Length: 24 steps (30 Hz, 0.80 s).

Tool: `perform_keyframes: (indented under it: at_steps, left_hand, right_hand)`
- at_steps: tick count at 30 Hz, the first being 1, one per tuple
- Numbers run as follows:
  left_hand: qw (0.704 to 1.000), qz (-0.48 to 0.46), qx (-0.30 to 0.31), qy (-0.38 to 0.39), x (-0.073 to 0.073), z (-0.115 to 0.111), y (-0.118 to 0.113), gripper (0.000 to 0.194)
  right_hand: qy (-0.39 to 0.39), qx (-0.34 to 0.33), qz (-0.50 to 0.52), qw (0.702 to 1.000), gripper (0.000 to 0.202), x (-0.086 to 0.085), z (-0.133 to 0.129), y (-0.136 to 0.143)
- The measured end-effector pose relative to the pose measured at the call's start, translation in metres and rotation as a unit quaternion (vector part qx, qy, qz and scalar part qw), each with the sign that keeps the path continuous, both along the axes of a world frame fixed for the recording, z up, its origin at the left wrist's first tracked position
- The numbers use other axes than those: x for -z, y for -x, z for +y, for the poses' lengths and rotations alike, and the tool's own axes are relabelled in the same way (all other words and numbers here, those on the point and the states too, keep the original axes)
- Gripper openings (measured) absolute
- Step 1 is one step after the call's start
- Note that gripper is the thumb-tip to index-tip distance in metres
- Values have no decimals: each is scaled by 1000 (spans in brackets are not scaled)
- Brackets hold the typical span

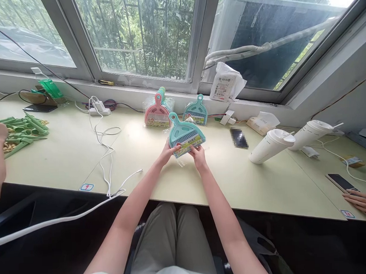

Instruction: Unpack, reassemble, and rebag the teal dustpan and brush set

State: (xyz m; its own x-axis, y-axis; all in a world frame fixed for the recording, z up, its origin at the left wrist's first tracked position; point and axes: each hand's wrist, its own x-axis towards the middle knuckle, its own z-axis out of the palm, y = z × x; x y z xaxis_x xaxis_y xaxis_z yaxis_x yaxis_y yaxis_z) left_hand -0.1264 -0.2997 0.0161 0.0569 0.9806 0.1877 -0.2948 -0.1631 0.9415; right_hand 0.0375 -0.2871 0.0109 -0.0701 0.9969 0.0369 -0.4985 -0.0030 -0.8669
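Note:
Between my two hands I hold a teal dustpan and brush set (185, 133), wrapped in clear plastic with a printed label, tilted above the table. My left hand (168, 152) grips its lower left corner, thumb over the label. At the bottom edge, the fingers of my right hand (198, 155) are closed on it. Just behind stands a row of packed sets, a pink dustpan set (158, 112) at its front and teal ones behind. Another teal dustpan set (196, 110) leans near the window sill to the right.
Right of my hands are a phone (239, 137), a tissue pack (263, 123) and two white cups (271, 146). White cables (106, 156) cross the table (135, 151) on the left. Other people's hands (363, 204) show at both sides, near green pieces (27, 127) at left.

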Motion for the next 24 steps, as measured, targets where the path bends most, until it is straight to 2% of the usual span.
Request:
perform_keyframes:
  at_steps: [4,8,12,14,16,20,24]
  left_hand:
    - [1000,-12,-12,8,-3,1,3,75]
    - [1000,-4,9,30,-4,-2,3,73]
    - [982,25,165,82,-2,-9,-8,60]
    - [973,17,214,84,-3,-12,-14,54]
    - [981,-12,184,60,-5,-11,-16,53]
    - [997,-39,68,9,-10,-7,-9,62]
    - [999,1,45,14,-6,-6,-3,74]
  right_hand:
    - [1,-40,-1,999,45,-1,0,1]
    - [-4,-2,-14,1000,45,1,-1,2]
    - [-4,43,15,999,46,4,0,1]
    - [-5,51,30,998,46,4,1,0]
    - [-7,56,38,998,47,4,2,0]
    - [6,49,35,998,49,4,4,2]
    - [12,44,24,999,48,6,3,5]
